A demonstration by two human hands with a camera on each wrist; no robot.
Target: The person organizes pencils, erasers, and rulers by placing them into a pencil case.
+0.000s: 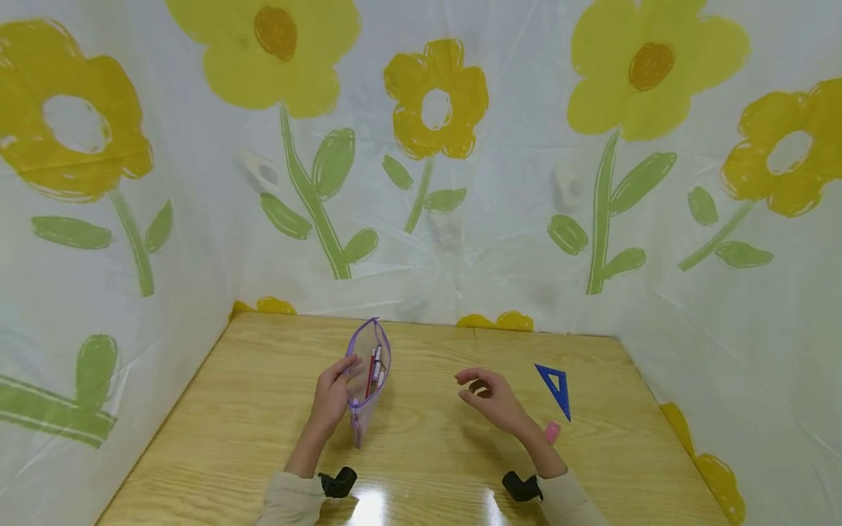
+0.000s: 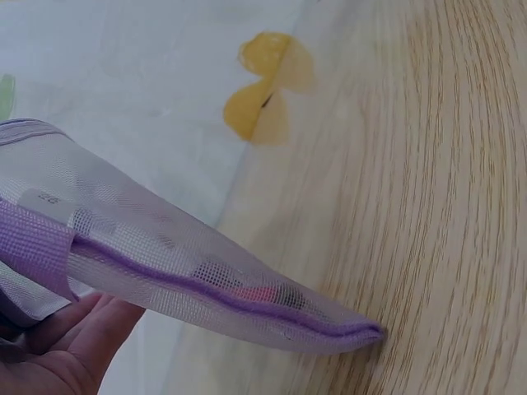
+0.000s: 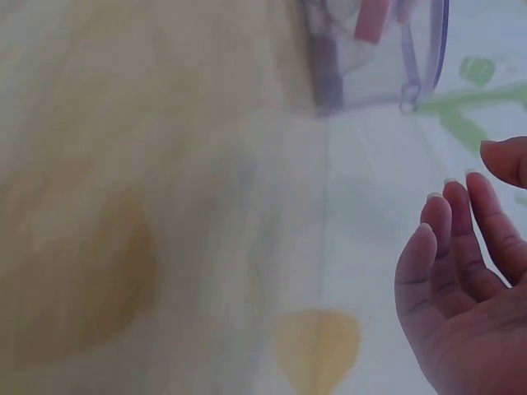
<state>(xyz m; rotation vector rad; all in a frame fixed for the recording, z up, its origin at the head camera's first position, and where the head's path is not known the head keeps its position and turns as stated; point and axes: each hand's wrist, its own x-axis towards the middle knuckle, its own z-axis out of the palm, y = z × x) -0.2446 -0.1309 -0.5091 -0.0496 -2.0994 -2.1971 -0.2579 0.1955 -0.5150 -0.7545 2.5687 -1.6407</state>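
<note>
My left hand [image 1: 331,391] grips a pale mesh pencil case [image 2: 189,267] with purple trim by its side. Its mouth gapes open, and inside show a red pencil [image 1: 370,374] and several other slim items. In the left wrist view the case's lower edge slants down close over the wood, and most of the fingers are hidden behind it. To the right of the case, my right hand [image 1: 498,404] hovers above the table with loosely bent fingers, holding nothing. Beyond it lies a blue set square [image 1: 564,399], and a pink eraser [image 1: 552,432] partly shows beside the right wrist.
The wooden table [image 1: 434,453] is enclosed at the back and sides by a white curtain [image 1: 500,241] printed with yellow flowers. Black devices are strapped to the left wrist [image 1: 338,482] and the right wrist [image 1: 521,486], below beige sleeves.
</note>
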